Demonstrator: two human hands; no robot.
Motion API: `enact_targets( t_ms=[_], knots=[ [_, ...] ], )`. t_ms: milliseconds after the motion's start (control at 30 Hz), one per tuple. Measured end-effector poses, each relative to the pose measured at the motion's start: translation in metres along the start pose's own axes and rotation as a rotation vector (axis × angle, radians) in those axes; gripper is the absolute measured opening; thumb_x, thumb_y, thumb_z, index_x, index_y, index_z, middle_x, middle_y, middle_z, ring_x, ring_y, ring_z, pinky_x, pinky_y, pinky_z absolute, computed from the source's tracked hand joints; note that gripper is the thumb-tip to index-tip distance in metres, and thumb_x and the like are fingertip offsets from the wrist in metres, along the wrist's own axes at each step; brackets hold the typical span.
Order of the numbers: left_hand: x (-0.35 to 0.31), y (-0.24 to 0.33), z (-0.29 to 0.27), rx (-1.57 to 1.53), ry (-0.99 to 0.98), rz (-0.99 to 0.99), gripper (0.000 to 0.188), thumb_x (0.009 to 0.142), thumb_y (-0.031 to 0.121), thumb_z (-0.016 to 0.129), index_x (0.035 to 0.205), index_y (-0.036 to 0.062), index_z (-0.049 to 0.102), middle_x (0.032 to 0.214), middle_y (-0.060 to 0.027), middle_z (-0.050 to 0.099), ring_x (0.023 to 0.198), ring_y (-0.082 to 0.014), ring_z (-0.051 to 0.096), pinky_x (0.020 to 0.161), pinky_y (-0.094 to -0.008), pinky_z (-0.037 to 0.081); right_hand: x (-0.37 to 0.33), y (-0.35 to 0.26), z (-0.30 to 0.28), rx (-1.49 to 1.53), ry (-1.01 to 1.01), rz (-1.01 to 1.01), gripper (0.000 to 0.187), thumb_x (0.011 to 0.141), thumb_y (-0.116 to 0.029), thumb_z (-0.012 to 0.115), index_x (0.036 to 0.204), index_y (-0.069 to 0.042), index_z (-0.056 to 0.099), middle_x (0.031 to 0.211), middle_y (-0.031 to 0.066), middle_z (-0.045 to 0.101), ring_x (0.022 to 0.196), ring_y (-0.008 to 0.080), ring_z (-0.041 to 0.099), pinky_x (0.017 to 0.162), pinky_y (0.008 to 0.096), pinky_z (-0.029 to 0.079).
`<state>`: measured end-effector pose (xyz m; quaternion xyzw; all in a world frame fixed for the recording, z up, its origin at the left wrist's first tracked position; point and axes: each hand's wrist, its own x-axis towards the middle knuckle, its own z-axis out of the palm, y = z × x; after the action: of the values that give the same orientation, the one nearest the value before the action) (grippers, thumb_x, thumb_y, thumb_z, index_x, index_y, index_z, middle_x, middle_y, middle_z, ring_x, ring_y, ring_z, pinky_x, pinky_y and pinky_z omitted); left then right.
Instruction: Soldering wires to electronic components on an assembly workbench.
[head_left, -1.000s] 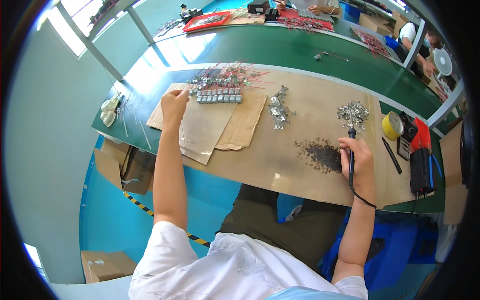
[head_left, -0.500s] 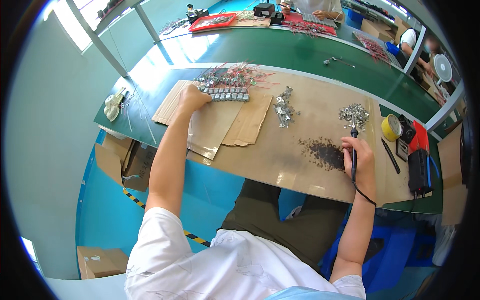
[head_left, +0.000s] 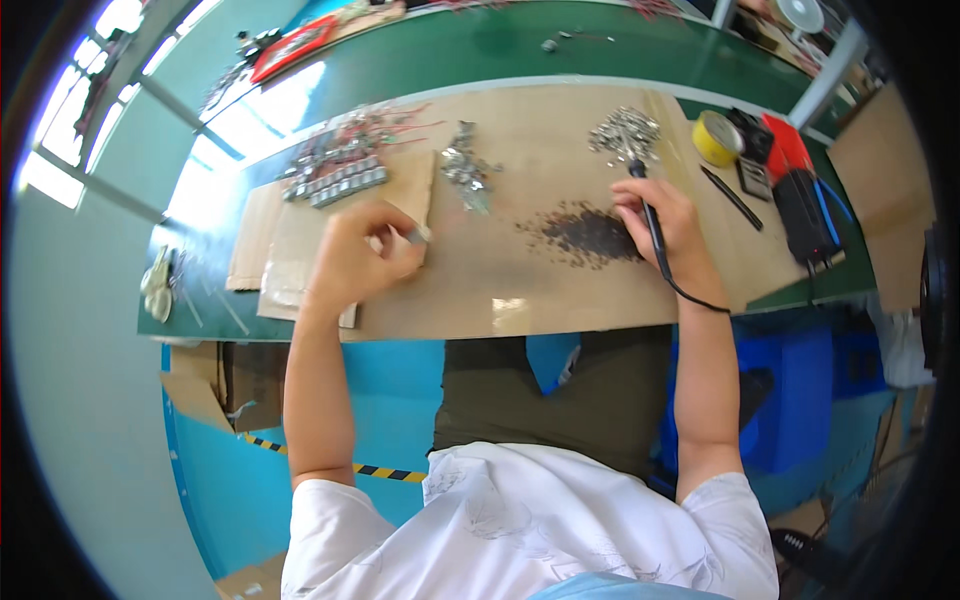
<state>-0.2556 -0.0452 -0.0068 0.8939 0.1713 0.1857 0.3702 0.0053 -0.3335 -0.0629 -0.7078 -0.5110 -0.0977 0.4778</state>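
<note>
My left hand (head_left: 362, 250) is closed in a pinch around a small grey metal part (head_left: 417, 237), above the front of the cardboard sheets. Behind that hand stand rows of small silver motors (head_left: 345, 184), with a heap of motors with red wires (head_left: 350, 142) further back. My right hand (head_left: 672, 228) grips a soldering iron (head_left: 653, 222) with a black handle. Its metal tip reaches into a pile of shiny small metal pieces (head_left: 626, 130). Just left of this hand lies a scatter of tiny dark brown parts (head_left: 590, 234).
A strip of silver pieces (head_left: 463, 168) lies mid-table on brown cardboard (head_left: 480, 290). At right are a yellow tin (head_left: 716, 138), a black pen-like tool (head_left: 732, 198) and a black power box (head_left: 805, 215). White gloves (head_left: 157, 284) rest at the left end.
My left hand has come away from the motor rows, nearer and to the right, with a small grey part in it. My right hand keeps the soldering iron. The whole view has shifted.
</note>
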Motion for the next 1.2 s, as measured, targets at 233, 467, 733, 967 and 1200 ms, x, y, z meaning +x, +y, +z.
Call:
enact_targets(
  t_ms=[233,467,733,967,1200],
  knots=[
    [0.022,0.029,0.065,0.081,-0.455,0.252,0.024,0.071,0.012,0.084,0.089,-0.0001,0.073,0.083,-0.0064,0.065,0.063,-0.0146,0.058,0.061,-0.0298,0.048,-0.006,0.005,0.001,0.032,-0.006,0.055,0.027,0.086,0.007,0.071,0.11,-0.006,0.071,0.09,0.0129,0.071,0.081,0.0249,0.072,0.073,0.0333,0.06],
    [0.05,0.063,0.071,-0.068,-0.417,0.3,0.033,0.081,0.018,0.082,0.104,-0.0004,0.066,0.08,-0.0088,0.066,0.065,-0.0189,0.057,0.062,-0.0338,0.048,-0.008,0.002,0.004,-0.039,-0.038,0.045,0.025,0.086,0.004,0.073,0.108,-0.008,0.072,0.087,0.0123,0.071,0.081,0.0269,0.071,0.072,0.0351,0.058],
    [0.109,0.062,0.144,-0.287,-0.193,0.157,0.023,0.091,0.017,0.071,0.101,-0.0031,0.066,0.08,-0.0159,0.071,0.07,-0.0283,0.068,0.067,-0.0407,0.053,-0.008,0.0,0.0,-0.068,-0.054,0.04,0.027,0.085,0.004,0.074,0.109,-0.008,0.073,0.089,0.013,0.07,0.082,0.0277,0.071,0.073,0.0366,0.059],
    [0.106,0.041,0.17,-0.207,-0.133,0.052,0.019,0.094,0.015,0.069,0.099,-0.0036,0.066,0.072,-0.01,0.071,0.064,-0.0134,0.067,0.061,-0.03,0.052,-0.01,-0.009,-0.004,-0.148,0.115,-0.05,0.044,0.09,0.007,0.068,0.131,-0.008,0.066,0.098,0.0153,0.075,0.086,0.0265,0.073,0.076,0.0367,0.059],
    [0.099,0.046,0.167,-0.178,-0.115,0.123,0.016,0.085,0.013,0.071,0.088,-0.0019,0.07,0.07,-0.0106,0.07,0.062,-0.0153,0.064,0.063,-0.0314,0.053,-0.052,-0.021,-0.007,0.159,0.299,0.243,0.033,0.101,-0.013,0.07,0.132,-0.001,0.067,0.088,0.0061,0.075,0.068,0.009,0.069,0.059,0.0213,0.056]
  ],
)
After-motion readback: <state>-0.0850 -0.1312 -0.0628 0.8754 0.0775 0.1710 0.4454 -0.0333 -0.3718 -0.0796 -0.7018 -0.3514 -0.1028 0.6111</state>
